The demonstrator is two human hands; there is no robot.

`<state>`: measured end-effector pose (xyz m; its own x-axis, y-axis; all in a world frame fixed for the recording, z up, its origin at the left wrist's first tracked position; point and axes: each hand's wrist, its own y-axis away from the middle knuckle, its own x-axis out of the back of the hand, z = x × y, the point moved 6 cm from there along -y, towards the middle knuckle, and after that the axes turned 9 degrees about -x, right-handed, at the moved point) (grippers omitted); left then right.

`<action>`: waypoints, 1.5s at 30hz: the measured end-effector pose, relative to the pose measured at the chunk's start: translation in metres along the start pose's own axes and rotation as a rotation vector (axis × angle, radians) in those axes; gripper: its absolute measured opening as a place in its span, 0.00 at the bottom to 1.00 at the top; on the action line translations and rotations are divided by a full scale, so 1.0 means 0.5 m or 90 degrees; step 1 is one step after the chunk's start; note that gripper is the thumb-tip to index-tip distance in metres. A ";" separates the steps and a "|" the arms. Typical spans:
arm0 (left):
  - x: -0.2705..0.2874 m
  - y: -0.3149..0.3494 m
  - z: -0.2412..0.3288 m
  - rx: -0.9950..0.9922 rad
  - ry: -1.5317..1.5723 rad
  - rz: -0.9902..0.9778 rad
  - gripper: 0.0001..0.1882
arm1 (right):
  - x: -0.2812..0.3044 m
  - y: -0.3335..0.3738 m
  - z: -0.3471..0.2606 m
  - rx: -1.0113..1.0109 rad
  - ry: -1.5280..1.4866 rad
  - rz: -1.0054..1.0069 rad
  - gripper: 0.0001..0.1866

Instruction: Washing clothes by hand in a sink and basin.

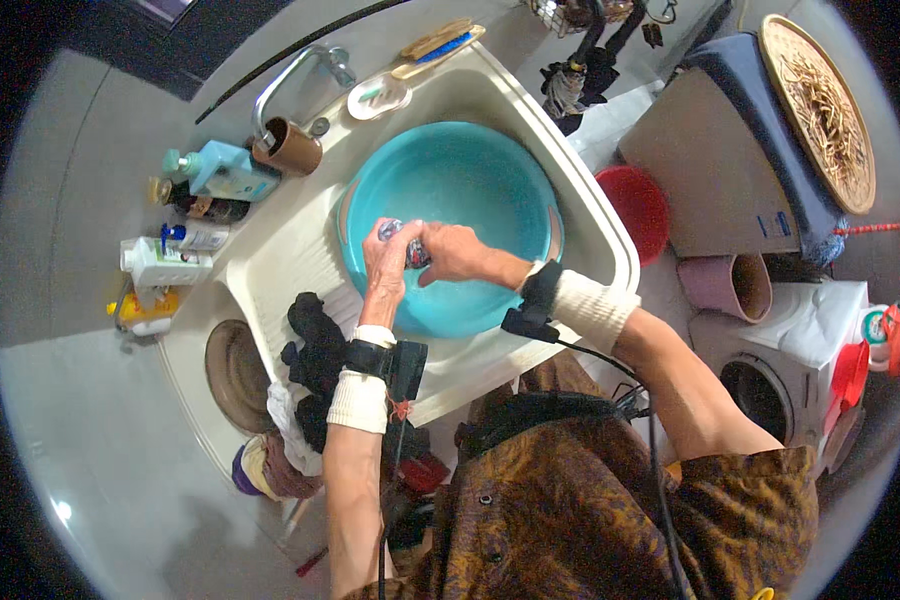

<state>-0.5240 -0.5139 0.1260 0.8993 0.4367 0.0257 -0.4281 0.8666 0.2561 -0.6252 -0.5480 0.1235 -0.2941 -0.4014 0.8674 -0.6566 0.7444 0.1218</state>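
Note:
A turquoise plastic basin with pale handles stands in the cream sink, with clear-looking water in it. Above its near left part, my left hand is closed on a small bunched cloth with a dark mottled pattern. My right hand grips the same cloth from the right side, knuckles close to the left hand. Most of the cloth is hidden by my fingers. Black wet-looking clothes lie heaped on the ribbed washboard part of the sink, left of my left wrist.
A faucet, soap dish and wooden brushes line the sink's back edge. Several bottles stand at left. A round brown lid-like disc is at the near left. Right of the sink are a red bucket and a washing machine.

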 end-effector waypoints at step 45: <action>-0.121 0.113 0.122 -0.112 -0.485 -0.637 0.10 | 0.077 0.202 -0.268 0.843 0.300 0.113 0.06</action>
<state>-0.5971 -0.5060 0.1977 0.6338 -0.6233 0.4580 0.5125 0.7819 0.3549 -0.6100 -0.4167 0.2338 -0.3568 0.0526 0.9327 -0.8693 -0.3842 -0.3109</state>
